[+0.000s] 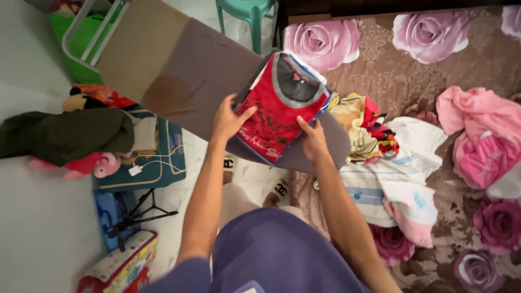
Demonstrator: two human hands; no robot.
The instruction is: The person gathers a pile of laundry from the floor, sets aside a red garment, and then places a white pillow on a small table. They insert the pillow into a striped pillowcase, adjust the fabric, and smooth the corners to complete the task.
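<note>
Hands grip a folded red shirt (pixel 279 106) from both sides above the ironing board (pixel 184 65). The left hand (pixel 228 119) clasps the shirt's near left edge, thumb lying on the red cloth, fingers tucked beneath. The right hand (pixel 313 142) clasps the shirt's near right corner, fingers curled around its edge. The shirt is folded into a neat rectangle with its grey collar turned away from the person, and other folded pieces with blue and white edges show under it. It rests over the narrow end of the ironing board, whose cover is brown-grey with a darker stain to the shirt's left.

Right of the shirt, a bed (pixel 412 70) covered in a brown sheet with large pink roses carries loose laundry: a crumpled multicoloured heap (pixel 366 127) just beside the shirt, a white cloth with blue stripes (pixel 380 184) nearer the person, and a pink garment (pixel 480 135) well apart, farther right. Left of the shirt, beyond the board, a dark green garment (pixel 68 133) lies draped over soft toys and a teal case (pixel 163 163) with a white cable on it. A green plastic stool (pixel 247 11) stands beyond the shirt.
</note>
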